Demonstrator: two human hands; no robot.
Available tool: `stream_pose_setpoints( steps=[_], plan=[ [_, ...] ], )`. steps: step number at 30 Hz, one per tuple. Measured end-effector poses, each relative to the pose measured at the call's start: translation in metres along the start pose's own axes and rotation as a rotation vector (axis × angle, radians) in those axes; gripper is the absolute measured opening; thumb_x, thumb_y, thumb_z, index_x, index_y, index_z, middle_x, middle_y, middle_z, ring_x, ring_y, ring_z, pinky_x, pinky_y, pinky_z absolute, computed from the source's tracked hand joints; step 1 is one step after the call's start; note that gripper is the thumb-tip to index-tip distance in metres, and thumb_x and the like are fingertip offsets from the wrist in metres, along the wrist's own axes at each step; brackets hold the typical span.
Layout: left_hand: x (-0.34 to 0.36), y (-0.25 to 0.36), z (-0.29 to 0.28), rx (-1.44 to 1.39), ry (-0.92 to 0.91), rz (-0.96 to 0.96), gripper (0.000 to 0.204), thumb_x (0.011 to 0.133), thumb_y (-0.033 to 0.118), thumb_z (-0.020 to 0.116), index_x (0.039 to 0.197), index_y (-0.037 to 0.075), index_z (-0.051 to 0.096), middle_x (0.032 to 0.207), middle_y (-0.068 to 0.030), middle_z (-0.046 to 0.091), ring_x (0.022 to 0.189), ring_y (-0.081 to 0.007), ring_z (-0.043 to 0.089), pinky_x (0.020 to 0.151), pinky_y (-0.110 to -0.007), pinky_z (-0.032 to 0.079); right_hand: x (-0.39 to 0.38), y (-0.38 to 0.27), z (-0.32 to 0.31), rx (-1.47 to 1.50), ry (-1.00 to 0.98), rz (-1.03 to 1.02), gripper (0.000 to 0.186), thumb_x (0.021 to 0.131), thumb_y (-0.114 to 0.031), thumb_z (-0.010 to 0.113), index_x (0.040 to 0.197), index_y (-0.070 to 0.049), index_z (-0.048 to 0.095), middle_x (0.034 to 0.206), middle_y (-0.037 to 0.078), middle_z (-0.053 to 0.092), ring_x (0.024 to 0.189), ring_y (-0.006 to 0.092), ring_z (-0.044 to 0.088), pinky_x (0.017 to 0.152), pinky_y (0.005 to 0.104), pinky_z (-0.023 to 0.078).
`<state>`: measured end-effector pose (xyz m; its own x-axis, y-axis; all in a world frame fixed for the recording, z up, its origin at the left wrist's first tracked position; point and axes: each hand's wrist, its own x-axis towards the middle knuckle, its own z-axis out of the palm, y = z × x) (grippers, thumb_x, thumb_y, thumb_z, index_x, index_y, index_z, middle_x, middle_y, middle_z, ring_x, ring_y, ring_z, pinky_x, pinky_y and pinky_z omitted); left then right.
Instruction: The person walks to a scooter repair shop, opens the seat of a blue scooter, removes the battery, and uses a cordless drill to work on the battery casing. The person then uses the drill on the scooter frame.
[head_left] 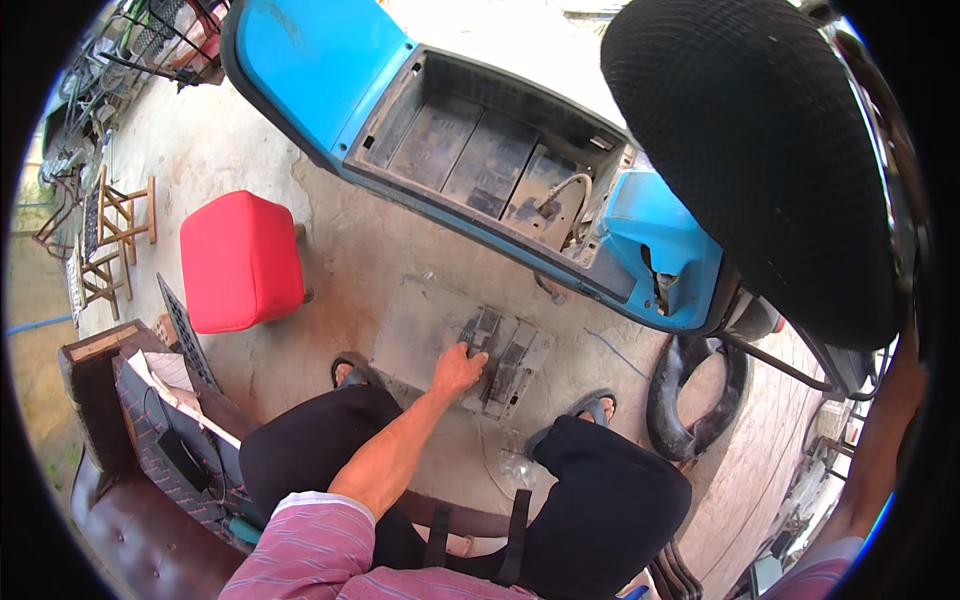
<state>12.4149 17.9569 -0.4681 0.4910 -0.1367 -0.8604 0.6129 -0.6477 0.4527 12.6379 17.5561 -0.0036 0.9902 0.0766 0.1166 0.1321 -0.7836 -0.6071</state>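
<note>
My left hand (460, 368) reaches down between my feet, its fingers bent around the edge of a small dark block (484, 328). The block lies on a dusty grey flat panel (412, 325) on the ground. Beside it on the panel is a second dark ridged part (512, 365). Along the right rim my right forearm (885, 450) rises next to a raised black scooter seat (750, 150); its hand is out of sight. In front of me stands a blue electric scooter (310, 60) with its battery compartment (480, 75) uncovered. Several dark batteries (485, 165) sit inside, near a bent cable (570, 190).
A red stool (240, 262) stands to the left. At lower left is a brown padded seat (150, 530) with a box-like thing on it. A black tyre (690, 400) lies on the right. Wooden frames (125, 220) stand at far left. A clear plastic bag (516, 466) lies by my foot.
</note>
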Motion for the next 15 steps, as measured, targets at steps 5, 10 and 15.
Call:
stream_pose_setpoints(
  steps=[5, 10, 15],
  plan=[
    [-0.012, -0.009, 0.006, 0.159, 0.136, 0.105, 0.048, 0.082, 0.038, 0.065, 0.103, -0.005, 0.062, 0.1, -0.0239, 0.069, 0.099, -0.0383, 0.065, 0.087, -0.045, 0.05, -0.006, -0.003, -0.016, -0.055, -0.007, -0.009, 0.043, 0.1, -0.027, 0.048, 0.129, 0.005, 0.053, 0.123, 0.019, 0.061, 0.116, 0.0277, 0.058, 0.102, 0.037, 0.044],
    [-0.025, -0.01, 0.012, 0.313, 0.222, 0.253, 0.053, 0.08, 0.037, 0.067, 0.115, -0.003, 0.062, 0.11, -0.0265, 0.066, 0.106, -0.0387, 0.063, 0.093, -0.045, 0.049, -0.03, -0.012, -0.052, -0.141, 0.06, 0.035, 0.045, 0.098, -0.033, 0.053, 0.125, 0.001, 0.059, 0.119, 0.016, 0.064, 0.114, 0.0253, 0.059, 0.102, 0.0352, 0.044],
    [-0.063, -0.004, -0.051, 0.35, 0.333, 0.387, 0.048, 0.079, 0.036, 0.067, 0.11, 0.0, 0.067, 0.106, -0.024, 0.068, 0.107, -0.0372, 0.063, 0.094, -0.044, 0.049, -0.067, -0.046, -0.068, -0.178, 0.276, -0.024, 0.046, 0.096, -0.04, 0.058, 0.122, -0.002, 0.064, 0.115, 0.014, 0.067, 0.112, 0.0229, 0.061, 0.101, 0.0335, 0.043]
  ],
)
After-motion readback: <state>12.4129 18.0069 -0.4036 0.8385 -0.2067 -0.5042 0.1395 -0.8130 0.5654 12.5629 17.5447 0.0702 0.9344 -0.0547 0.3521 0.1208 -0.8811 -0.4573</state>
